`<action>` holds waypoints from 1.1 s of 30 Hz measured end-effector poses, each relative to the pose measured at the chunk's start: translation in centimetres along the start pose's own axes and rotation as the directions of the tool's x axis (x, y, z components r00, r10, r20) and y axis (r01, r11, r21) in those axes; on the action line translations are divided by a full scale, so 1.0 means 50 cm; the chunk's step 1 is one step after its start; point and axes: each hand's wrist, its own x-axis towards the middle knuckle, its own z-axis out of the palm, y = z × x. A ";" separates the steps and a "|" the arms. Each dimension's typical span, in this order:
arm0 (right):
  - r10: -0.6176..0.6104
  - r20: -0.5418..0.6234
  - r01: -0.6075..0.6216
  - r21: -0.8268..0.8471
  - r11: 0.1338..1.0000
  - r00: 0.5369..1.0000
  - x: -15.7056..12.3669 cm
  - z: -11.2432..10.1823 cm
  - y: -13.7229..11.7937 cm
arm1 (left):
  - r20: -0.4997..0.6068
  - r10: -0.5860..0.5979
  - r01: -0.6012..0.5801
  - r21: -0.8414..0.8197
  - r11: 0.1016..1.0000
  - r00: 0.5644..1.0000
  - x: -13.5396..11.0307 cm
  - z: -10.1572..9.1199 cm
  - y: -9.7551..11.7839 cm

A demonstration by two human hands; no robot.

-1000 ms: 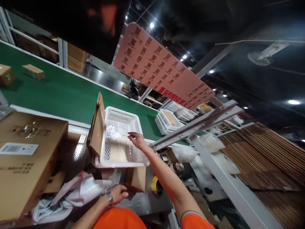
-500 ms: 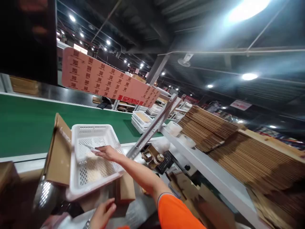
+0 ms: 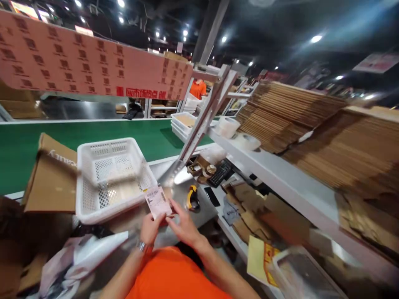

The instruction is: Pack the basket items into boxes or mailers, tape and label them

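The person's left hand [image 3: 150,229], with a watch [image 3: 141,245] at the wrist, was grasping the lower edge of a printed paper slip [image 3: 157,202], its thumb resting on the front. The right hand [image 3: 185,229] gripped the same slip near its lower right corner, thumb and fingers bent around the edge. The slip was in front of the person's orange shirt [image 3: 174,276], tilted, its upper left part overlapping the near right corner of a white basket [image 3: 114,212] in the view; whether they touched could not be told. The basket stood beside the green belt [image 3: 146,129], with a folded piece of cardboard [image 3: 54,178] upright against its left side. Crumpled plastic [image 3: 84,258] lay to the left of the left hand. To the right of the slip, a yellow and black tool [image 3: 192,199] lay on the table, near a black phone [image 3: 212,196] and, farther back, a keyboard [image 3: 220,173]. On the shelf [image 3: 291,174] at the right, 2 white rolls [image 3: 227,127] stood just beside stacked cardboard [image 3: 274,112].
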 end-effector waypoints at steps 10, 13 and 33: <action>0.564 0.031 -0.421 0.699 0.578 0.825 -0.118 -0.158 0.072 | 0.107 -0.131 0.150 -0.197 0.969 0.986 -0.016 0.181 -0.051; 0.566 0.041 -0.422 0.711 0.562 0.823 -0.142 -0.192 0.087 | 0.110 -0.148 0.169 -0.211 0.963 0.983 -0.029 0.228 -0.054; 0.588 0.000 -0.422 0.696 0.580 0.809 -0.296 -0.354 0.192 | 0.048 -0.221 0.226 -0.250 0.942 0.974 -0.111 0.452 -0.133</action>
